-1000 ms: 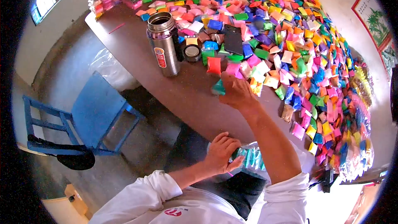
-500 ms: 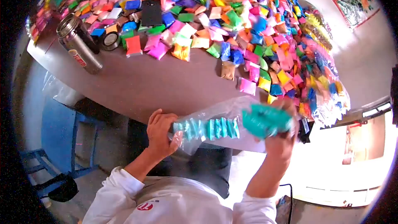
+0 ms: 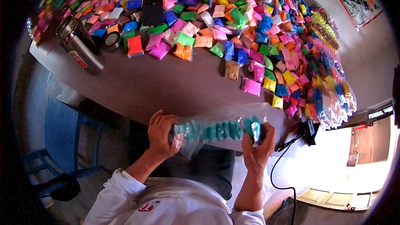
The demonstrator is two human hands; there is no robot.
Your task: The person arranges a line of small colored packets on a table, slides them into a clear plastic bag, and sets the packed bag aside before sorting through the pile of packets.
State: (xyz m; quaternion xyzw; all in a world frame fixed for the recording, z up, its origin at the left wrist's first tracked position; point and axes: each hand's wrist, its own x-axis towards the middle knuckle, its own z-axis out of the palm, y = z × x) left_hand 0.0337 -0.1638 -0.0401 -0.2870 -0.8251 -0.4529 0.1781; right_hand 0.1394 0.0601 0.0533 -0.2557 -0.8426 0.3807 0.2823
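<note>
A long clear plastic bag (image 3: 196, 132) with a row of teal packets (image 3: 223, 131) inside stretches between my hands at the table's near edge. My left hand (image 3: 163, 135) is closed on the bag's left end, thumb in front. At the other end, my right hand (image 3: 260, 143) pinches teal packets (image 3: 252, 128) between thumb and fingers, against the end of the row. Whether these packets are fully inside the bag is hard to tell.
Many colourful packets (image 3: 241, 16) cover the far part of the brown table (image 3: 166, 83). A steel flask (image 3: 79, 43), its lid (image 3: 111, 39) and a black phone (image 3: 153, 12) stand or lie at the left. A black cable (image 3: 273, 175) hangs at the right.
My right hand went from the packet pile to the bag with teal packets and now holds them at its right end. The bag is stretched out, and the view has swung right.
</note>
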